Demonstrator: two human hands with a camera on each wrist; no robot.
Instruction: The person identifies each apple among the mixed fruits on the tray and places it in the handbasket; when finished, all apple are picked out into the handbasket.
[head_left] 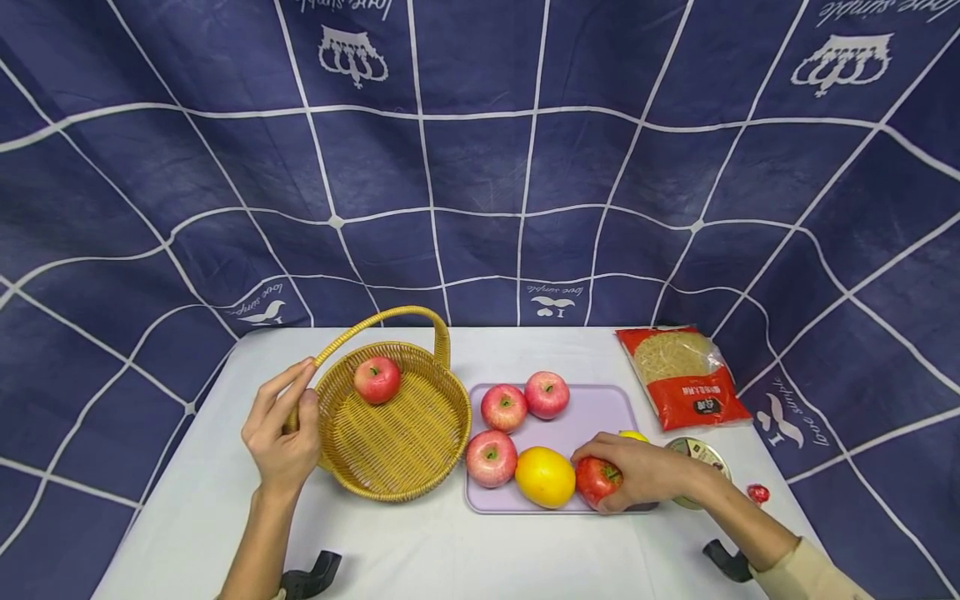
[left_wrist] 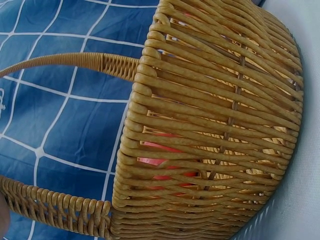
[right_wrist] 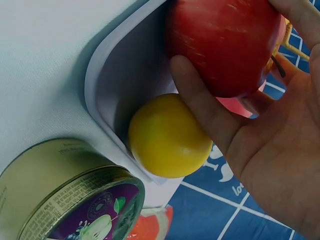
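Observation:
My left hand (head_left: 285, 421) grips the handle of a round woven basket (head_left: 337, 467) on its left side. Inside the basket sits one pink-red apple (head_left: 377, 380); in the left wrist view, red shows through the weave (left_wrist: 220, 115). Thumb and fingers of my right hand (head_left: 648, 471) curl round a darker red apple (right_wrist: 225, 45) at the front right of a lilac tray (head_left: 596, 408). Next to that apple on the tray lies a large yellow-orange fruit (head_left: 545, 477). Three pink-red apples (head_left: 491, 458) are also there. A small yellow fruit (right_wrist: 170, 136) sits near my right fingers.
A round tin (right_wrist: 65, 185) stands just right of the tray, partly behind my right hand in the head view. Behind it lies a red-and-clear food packet (head_left: 682, 375). A small red wrapped item (head_left: 758, 493) is at the right. Dark-blue checked cloth (head_left: 480, 167) encloses the white table.

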